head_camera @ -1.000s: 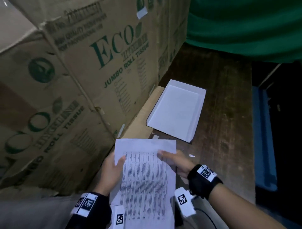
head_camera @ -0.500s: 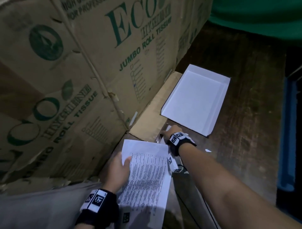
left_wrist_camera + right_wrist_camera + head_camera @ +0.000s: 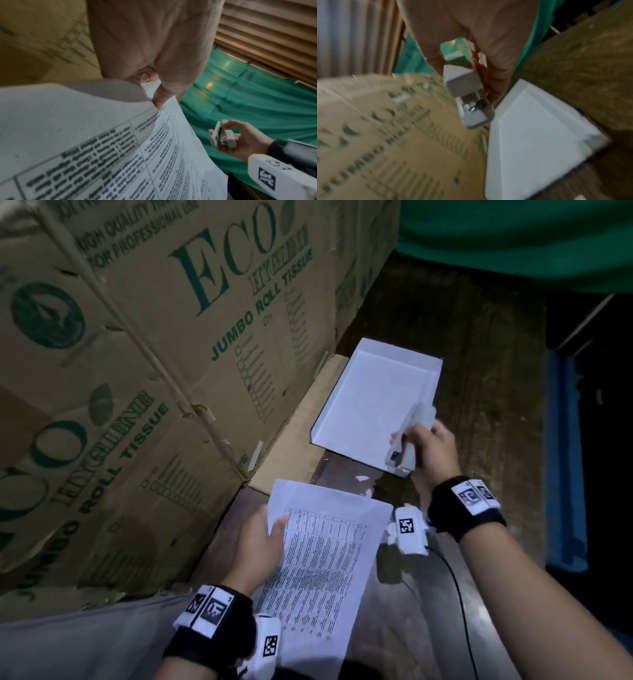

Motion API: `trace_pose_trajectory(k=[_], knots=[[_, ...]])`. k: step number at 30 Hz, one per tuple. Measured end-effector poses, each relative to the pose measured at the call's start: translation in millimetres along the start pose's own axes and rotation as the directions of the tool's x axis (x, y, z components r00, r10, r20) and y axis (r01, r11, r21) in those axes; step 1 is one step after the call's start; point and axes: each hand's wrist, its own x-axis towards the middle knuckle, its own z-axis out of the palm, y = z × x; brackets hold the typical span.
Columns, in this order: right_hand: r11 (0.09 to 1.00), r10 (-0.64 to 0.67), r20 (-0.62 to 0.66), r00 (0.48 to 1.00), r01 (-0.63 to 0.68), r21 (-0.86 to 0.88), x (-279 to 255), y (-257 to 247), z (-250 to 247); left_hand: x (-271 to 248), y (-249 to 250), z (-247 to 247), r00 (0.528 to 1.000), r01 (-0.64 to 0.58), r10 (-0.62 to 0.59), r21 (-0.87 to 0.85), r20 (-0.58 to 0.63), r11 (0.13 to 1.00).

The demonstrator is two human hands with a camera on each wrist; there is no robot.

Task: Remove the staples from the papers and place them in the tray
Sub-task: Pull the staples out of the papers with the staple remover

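Right hand (image 3: 433, 453), earlier at the papers (image 3: 329, 559), now grips a stapler (image 3: 406, 445) over the tray's (image 3: 359, 392) near corner; left hand (image 3: 255, 546) pinches the papers, staple removal pending.

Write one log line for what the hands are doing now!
left hand: holds papers | right hand: grips stapler | tray: no papers inside

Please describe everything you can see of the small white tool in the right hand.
The white tool looks like a plastic stapler or staple remover with metal parts between its two arms. The right hand curls around it and holds it in the air, tilted, over the near corner of the white tray. Nothing else touches it.
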Motion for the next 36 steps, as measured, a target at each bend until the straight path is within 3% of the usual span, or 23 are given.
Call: trace_pose_trajectory(k=[5,9,13,19,24,30,36], knots=[[0.953,-0.208,-0.093,0.974,0.224,0.206,-47,-60,-57,-1,56,36,0.982,-0.179,0.178,0.011,0.057,0.984],[0.927,-0.215,-0.160,0.963,0.253,0.278,-65,-69,-72,-10,101,75,0.956,-0.255,0.253,-0.008,0.149,0.967],[0.948,-0.150,-0.281,0.948,0.218,0.232,-67,-53,-68,-19,127,117,0.936,-0.248,0.250,-0.040,0.249,0.968],[0.966,-0.198,-0.325,0.925,0.241,0.097,-71,-40,-79,-35,149,146,0.917,-0.283,0.273,-0.009,0.291,0.959],[0.978,-0.205,-0.260,0.944,0.209,-0.011,-73,-35,-88,-34,146,156,0.900,-0.322,0.309,-0.007,0.307,0.947],[0.969,-0.241,-0.315,0.918,0.247,-0.023,-72,-40,-84,-31,144,160,0.892,-0.339,0.334,-0.039,0.303,0.940],[0.964,-0.262,-0.332,0.906,0.257,-0.061,-71,-41,-79,-30,147,152,0.856,-0.410,0.395,-0.028,0.333,0.912]])
